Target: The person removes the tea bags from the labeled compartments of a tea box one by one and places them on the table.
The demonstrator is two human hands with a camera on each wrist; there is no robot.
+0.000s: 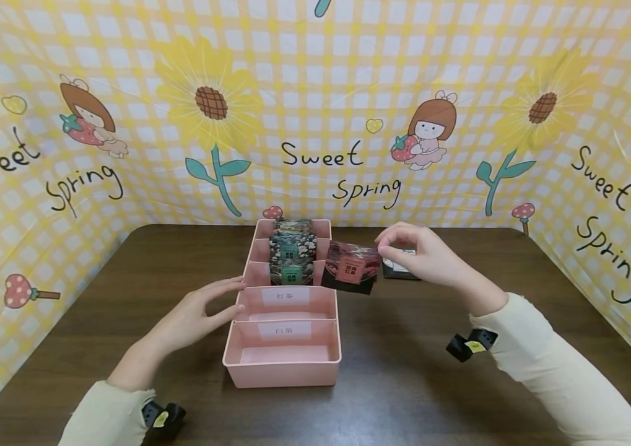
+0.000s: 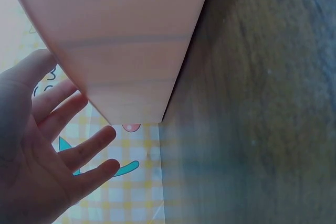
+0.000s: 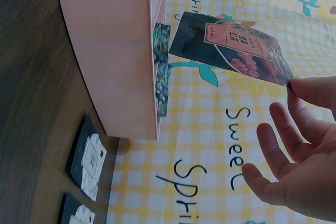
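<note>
My right hand (image 1: pixel 423 253) pinches a corner of a dark tea packet (image 1: pixel 350 265) with a red label, between thumb and forefinger. The packet is in the air beside the right rim of a long pink divided box (image 1: pixel 282 375); the right wrist view shows the packet (image 3: pixel 231 48) tilted, the other fingers spread. At the box's left rim is my left hand (image 1: pixel 195 316), its fingertips and thumb at the edge, fingers loosely extended in the left wrist view. Green-labelled tea packets (image 1: pixel 291 274) stand in the far compartments. The two nearest compartments hold only paper labels (image 1: pixel 285 330) on their walls.
Black-and-white packets (image 3: pixel 90 158) lie on the dark wooden table (image 1: pixel 404 371) to the right of the box, one partly behind my right hand in the head view. A yellow checked cloth (image 1: pixel 315 93) hangs behind and along both sides.
</note>
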